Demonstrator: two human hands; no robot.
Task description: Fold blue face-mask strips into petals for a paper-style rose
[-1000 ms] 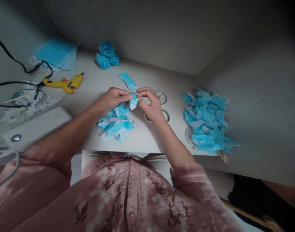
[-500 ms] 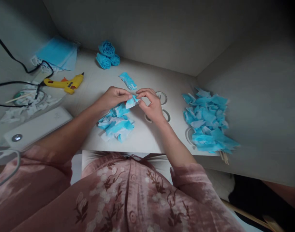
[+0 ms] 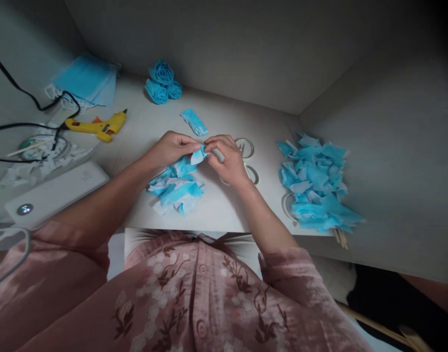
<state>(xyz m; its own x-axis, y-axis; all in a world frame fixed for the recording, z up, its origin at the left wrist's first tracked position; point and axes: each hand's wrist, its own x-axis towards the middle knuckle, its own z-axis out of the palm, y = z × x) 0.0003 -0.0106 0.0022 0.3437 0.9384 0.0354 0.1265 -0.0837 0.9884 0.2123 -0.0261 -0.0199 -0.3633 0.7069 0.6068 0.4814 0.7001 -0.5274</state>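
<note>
My left hand [image 3: 170,149] and my right hand [image 3: 226,159] meet over the middle of the white table [image 3: 216,215]. Both pinch one small blue-and-white fabric piece [image 3: 198,156] between thumb and fingers, fingertips almost touching. Right below it lies a loose pile of blue and white fabric scraps [image 3: 176,188]. My right hand partly covers a pair of scissors [image 3: 246,146] lying on the table behind it.
A large heap of blue cut pieces [image 3: 315,181] lies at the right, with thin sticks [image 3: 340,238] under it. Three blue fabric roses [image 3: 162,82] sit at the back, a folded blue strip [image 3: 193,122] before them. A yellow glue gun [image 3: 97,127], cables and stacked blue masks [image 3: 85,80] are at left.
My right hand has shifted slightly left and closed in on the fabric piece, its fingertips now next to my left hand's. The piece has turned a little between the fingers.
</note>
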